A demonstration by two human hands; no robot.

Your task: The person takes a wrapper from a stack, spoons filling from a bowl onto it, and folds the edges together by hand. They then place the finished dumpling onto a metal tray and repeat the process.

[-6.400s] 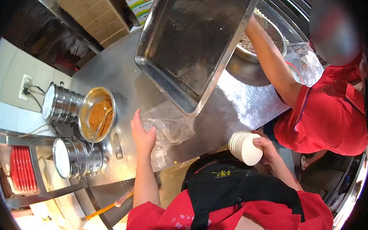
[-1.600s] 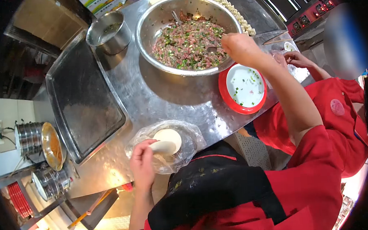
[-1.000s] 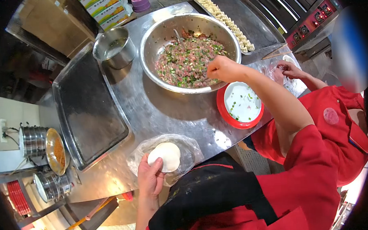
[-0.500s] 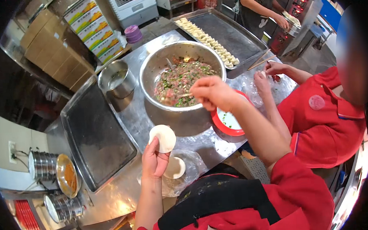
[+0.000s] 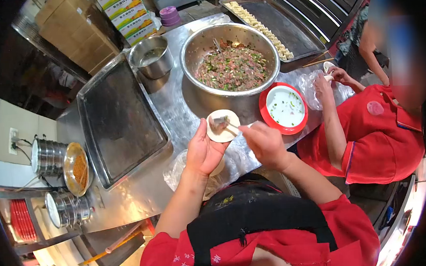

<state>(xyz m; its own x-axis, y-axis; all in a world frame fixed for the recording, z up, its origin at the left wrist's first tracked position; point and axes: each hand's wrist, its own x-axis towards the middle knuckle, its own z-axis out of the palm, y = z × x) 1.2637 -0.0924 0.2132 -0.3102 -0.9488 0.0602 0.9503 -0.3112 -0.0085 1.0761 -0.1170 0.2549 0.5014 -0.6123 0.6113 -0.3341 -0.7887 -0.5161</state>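
Note:
A round dumpling wrapper (image 5: 216,135) rests on the fingers of my left hand (image 5: 204,153), with the thumb beside its edge. My right hand (image 5: 265,143) is closed around the pale handle of a small filling spatula (image 5: 232,128). Its tip presses on a lump of meat filling on the wrapper and is partly hidden by it. Beyond both hands stands a large steel bowl (image 5: 189,80) of minced meat filling (image 5: 234,69) flecked with green. More wrappers lie in a clear plastic bag (image 5: 179,171) below my left hand, mostly covered by it.
A red-rimmed bowl (image 5: 269,116) of liquid with green bits stands right of the steel bowl. A black tray (image 5: 121,123) and steel pot (image 5: 151,61) are left. At the back, a tray (image 5: 289,25) holds dumplings. A co-worker in red (image 5: 372,144) handles a wrapper at right.
My right hand has come from over the steel bowl to the wrapper, bringing filling on the spatula. My left hand has tilted the wrapper flatter. The view has shifted.

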